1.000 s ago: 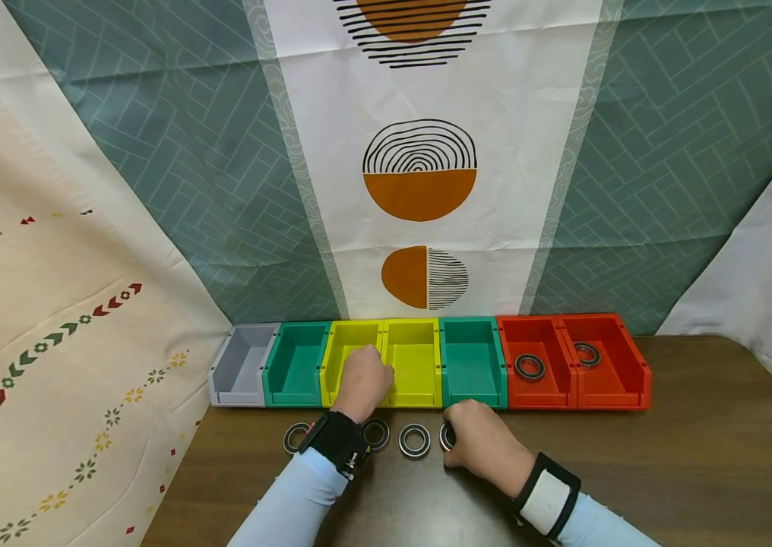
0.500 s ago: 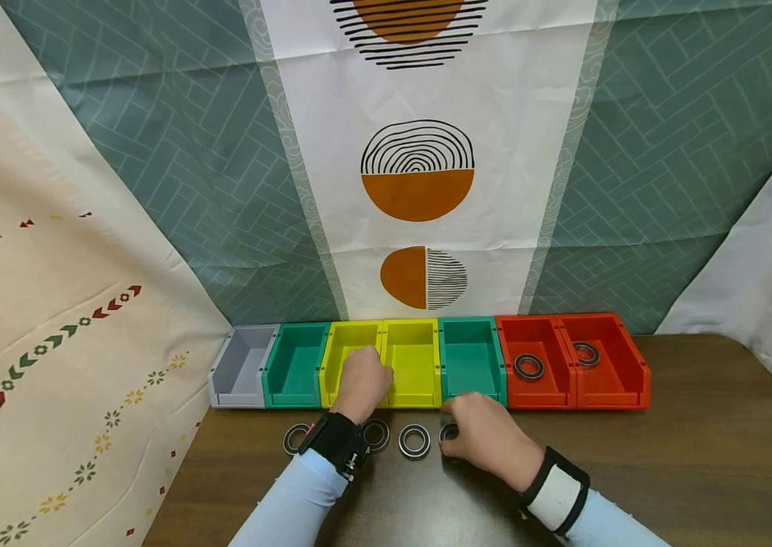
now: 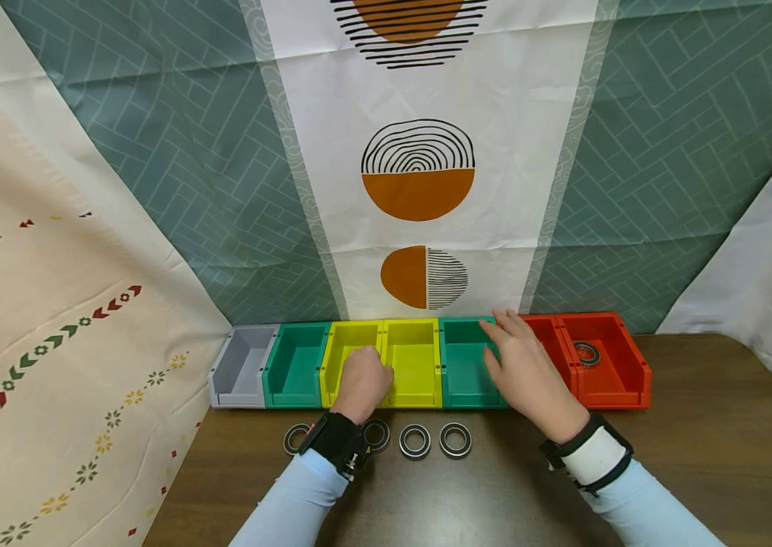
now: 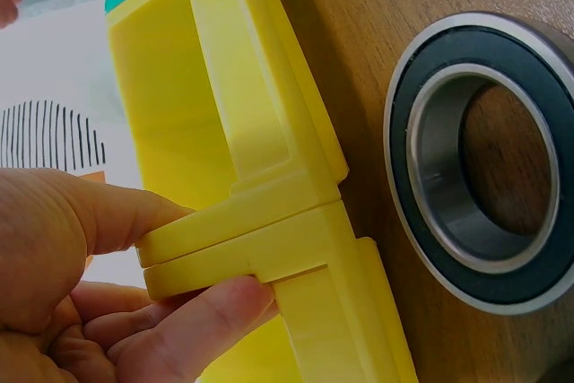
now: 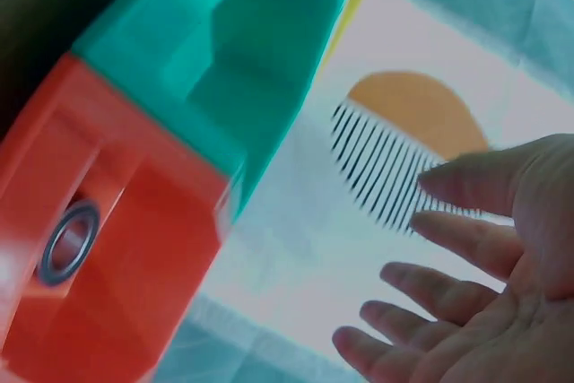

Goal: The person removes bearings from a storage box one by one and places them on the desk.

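Observation:
In the left wrist view, thumb and fingers of my left hand point(image 4: 179, 302) pinch the adjoining walls of two yellow bins point(image 4: 260, 87). From the head, that hand point(image 3: 363, 384) sits at the shared wall. My right hand point(image 3: 526, 372) holds nothing, its fingers spread above the right green bin point(image 3: 468, 387) and the red bin point(image 3: 550, 342) beside it. The right wrist view shows a bearing point(image 5: 47, 257) in that red bin. Below on the table lie ball bearings in a row, including the rightmost one point(image 3: 456, 455) and its neighbour point(image 3: 415, 456); my left wrist partly covers others.
A grey bin point(image 3: 242, 372) and another green bin point(image 3: 298, 372) stand at the row's left end. The far right red bin point(image 3: 615, 380) holds a bearing. A patterned cloth point(image 3: 420, 289) hangs behind the bins, and another cloth point(image 3: 85, 380) covers the left side.
My right hand has let go of the rightmost bearing on the table and moved up and right over the bins, fingers spreading. The left hand has stayed in place.

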The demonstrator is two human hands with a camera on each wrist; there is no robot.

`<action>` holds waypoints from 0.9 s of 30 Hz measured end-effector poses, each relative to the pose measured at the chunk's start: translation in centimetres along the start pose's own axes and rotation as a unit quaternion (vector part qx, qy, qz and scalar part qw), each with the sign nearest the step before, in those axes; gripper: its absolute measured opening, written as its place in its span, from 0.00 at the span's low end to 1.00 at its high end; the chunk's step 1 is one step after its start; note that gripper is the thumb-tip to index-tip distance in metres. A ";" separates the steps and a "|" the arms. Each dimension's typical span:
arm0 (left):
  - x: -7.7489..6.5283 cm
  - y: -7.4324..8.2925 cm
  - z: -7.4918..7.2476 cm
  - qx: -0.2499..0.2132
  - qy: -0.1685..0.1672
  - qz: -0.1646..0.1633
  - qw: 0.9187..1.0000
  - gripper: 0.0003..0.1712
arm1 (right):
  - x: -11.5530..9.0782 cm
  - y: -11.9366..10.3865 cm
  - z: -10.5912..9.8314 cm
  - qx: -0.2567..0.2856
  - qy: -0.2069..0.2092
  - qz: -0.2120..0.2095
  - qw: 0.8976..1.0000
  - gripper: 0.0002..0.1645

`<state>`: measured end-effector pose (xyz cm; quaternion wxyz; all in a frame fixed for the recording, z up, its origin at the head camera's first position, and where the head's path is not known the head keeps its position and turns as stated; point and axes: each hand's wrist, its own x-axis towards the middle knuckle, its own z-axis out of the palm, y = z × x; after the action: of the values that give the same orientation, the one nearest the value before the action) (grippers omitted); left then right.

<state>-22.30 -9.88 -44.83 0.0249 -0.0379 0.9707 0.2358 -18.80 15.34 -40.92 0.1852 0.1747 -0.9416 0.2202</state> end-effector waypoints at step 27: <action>0.0 0.1 -0.1 0.004 -0.009 -0.010 1.000 0.08 | -0.4 6.3 2.8 -0.021 -0.120 0.129 0.984 0.29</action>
<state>-22.33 -9.87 -44.66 0.0361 -0.0453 0.9710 0.2318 -21.84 19.41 -45.68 0.0450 0.0729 -0.9761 0.1996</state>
